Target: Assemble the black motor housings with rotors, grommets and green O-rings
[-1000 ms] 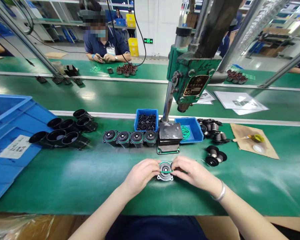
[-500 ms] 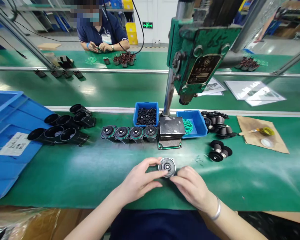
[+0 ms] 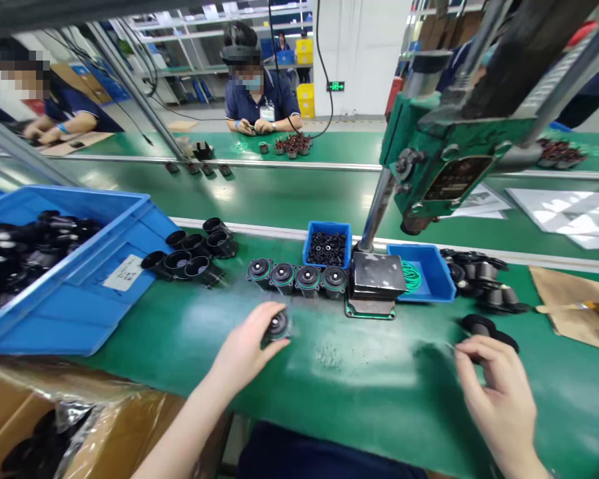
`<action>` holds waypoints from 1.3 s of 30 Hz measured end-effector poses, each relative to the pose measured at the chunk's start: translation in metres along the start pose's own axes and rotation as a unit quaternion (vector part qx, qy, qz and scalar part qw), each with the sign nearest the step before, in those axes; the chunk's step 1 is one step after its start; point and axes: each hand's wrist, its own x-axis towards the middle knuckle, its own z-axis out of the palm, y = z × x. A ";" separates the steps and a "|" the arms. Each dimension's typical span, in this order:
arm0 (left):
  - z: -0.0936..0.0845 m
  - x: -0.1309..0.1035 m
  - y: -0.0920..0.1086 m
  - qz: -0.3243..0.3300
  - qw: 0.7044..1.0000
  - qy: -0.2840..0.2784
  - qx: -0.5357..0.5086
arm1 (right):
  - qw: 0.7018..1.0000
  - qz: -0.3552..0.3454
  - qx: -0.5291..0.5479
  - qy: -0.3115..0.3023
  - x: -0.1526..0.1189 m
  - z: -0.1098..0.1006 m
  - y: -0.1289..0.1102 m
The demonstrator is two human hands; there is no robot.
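My left hand (image 3: 253,336) grips a round black housing (image 3: 278,324) by its sides, over the front part of the green table. On the right, my right hand (image 3: 494,382) has its fingers bent at a few black discs with stems (image 3: 479,324); its fingertips overlap them, and whether it grips one is hidden. Behind my left hand, several housings with green rings (image 3: 308,278) stand in a row beside the metal block (image 3: 378,273) of the press.
The green press head (image 3: 454,159) overhangs the right side. Blue trays hold black rings (image 3: 328,246) and green rings (image 3: 412,276). Black cups (image 3: 187,261) stand near a large blue bin (image 3: 74,293). A person (image 3: 262,93) works across the table.
The view has shifted left. My left hand has carried the housing leftward, away from my right hand. My right hand has moved right, to the black discs.
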 end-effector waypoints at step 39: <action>0.066 -0.003 0.086 0.194 0.963 -0.186 -0.035 | 0.844 -0.056 -0.487 -0.217 0.042 -0.008 0.047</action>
